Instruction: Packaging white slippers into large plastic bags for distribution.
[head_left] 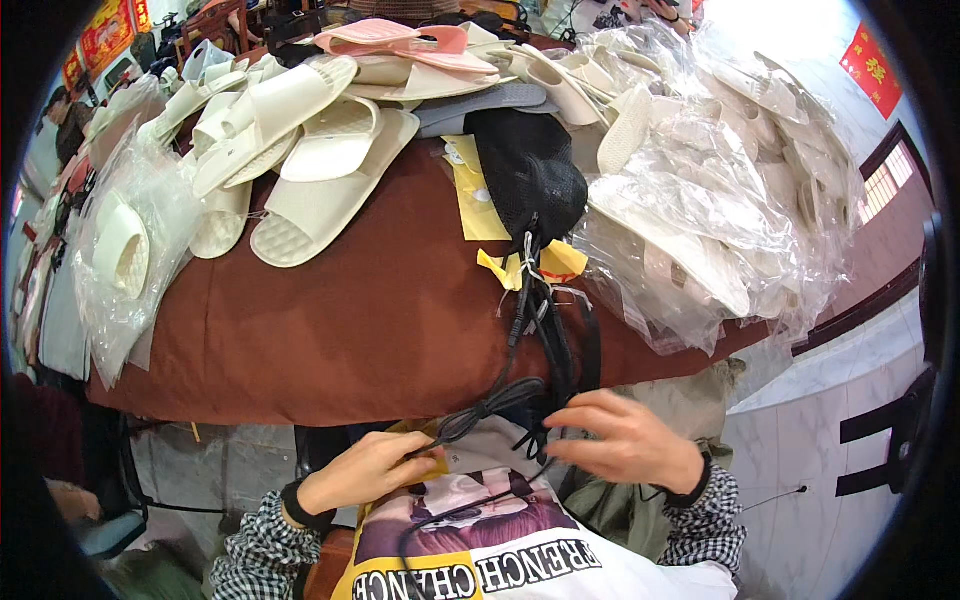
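Observation:
My left hand (365, 472) is closed, thumb and fingers pinched on a thin black cord beside a tied bundle of black cable (488, 408). To its right, my right hand (630, 440) has bent fingers at the loose black cords (540, 440), with thumb and fingertips closed on a strand. From there the cords run up over the table's near edge to a black mesh thing (530, 175), shaped like a cap or pouch. A pale tie binds them just below it. Yellow paper pieces (475, 190) lie beside and under the mesh.
A brown cloth-covered table (330, 330) spans the middle. Cream slippers (330, 205) are heaped at the left and back, with a pink pair (400, 42) on top. Plastic-wrapped slippers (710, 220) pile up at the right. A wrapped slipper (125, 245) hangs near the left edge.

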